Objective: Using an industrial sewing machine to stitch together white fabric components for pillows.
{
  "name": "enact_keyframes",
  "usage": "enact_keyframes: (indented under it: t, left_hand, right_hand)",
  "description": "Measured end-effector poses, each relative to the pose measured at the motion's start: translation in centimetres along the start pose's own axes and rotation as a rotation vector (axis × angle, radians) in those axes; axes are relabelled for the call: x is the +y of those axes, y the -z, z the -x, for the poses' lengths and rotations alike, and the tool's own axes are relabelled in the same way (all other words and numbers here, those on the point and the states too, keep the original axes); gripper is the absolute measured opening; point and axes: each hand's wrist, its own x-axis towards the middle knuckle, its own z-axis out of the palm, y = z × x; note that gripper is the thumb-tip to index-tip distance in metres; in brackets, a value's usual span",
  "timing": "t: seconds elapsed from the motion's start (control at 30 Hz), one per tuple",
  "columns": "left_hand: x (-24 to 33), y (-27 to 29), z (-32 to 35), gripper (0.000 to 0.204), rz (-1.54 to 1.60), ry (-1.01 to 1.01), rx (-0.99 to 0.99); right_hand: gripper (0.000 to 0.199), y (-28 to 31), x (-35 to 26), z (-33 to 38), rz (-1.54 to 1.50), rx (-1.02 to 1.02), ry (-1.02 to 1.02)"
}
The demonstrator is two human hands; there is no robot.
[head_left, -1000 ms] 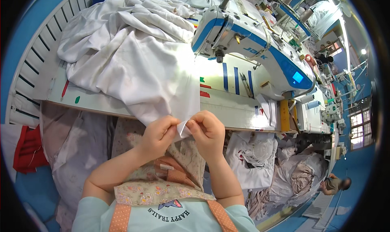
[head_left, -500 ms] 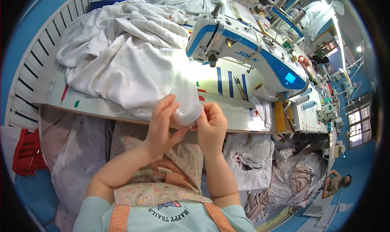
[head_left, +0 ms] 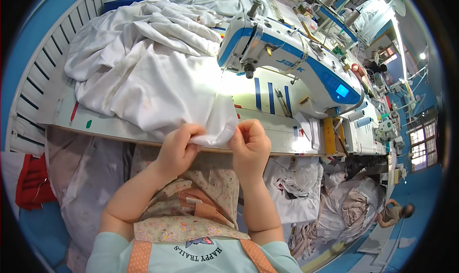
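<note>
A large white cloth (head_left: 153, 81) lies heaped over the left part of the sewing table, its near edge drawn to the table's front. My left hand (head_left: 179, 146) is closed on that edge, with fingers curled over the fabric. A short way to the right, my right hand (head_left: 249, 141) pinches the corner of the same edge between thumb and fingers. The stretch of edge between both hands is folded and held up at the table's rim. Beyond my hands stands a white and blue sewing machine (head_left: 287, 57), its lamp shining on the cloth; the needle area is apart from the fabric I hold.
Small scissors or snips (head_left: 283, 102) lie on the table below the machine arm, near blue tape strips. A yellow wooden box (head_left: 331, 136) stands at the right front. White garments (head_left: 294, 182) hang or lie under the table. Far right, another person (head_left: 396, 213) is in the room.
My left hand has moved left and slightly down, from spread fingers to a closed grip on the cloth edge. The edge between my hands is now stretched wider. My right hand keeps its pinch.
</note>
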Motion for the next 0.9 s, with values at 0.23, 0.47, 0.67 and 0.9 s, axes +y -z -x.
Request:
enact_keyframes:
  t: [0.23, 0.47, 0.67, 0.9]
  left_hand:
    - [-1.1, 3.0, 1.7, 0.017, 0.340, 0.888, -0.436]
    - [3.9, 0.9, 4.6, 0.056, 0.157, 0.428, 0.079]
    - [2.9, 0.6, 3.3, 0.028, 0.580, 0.671, 0.093]
    - [2.8, 1.7, 3.4, 0.017, 0.481, 0.581, 0.047]
  right_hand:
    - [0.023, -1.8, 1.5, 0.9, 0.075, -0.074, -0.142]
    - [0.024, -3.5, 1.9, 1.7, 0.221, -0.020, 0.164]
    - [0.020, -3.4, 1.3, 1.7, 0.183, -0.151, 0.178]
    - [0.027, -0.5, 1.9, 1.1, -0.058, -0.375, 0.262]
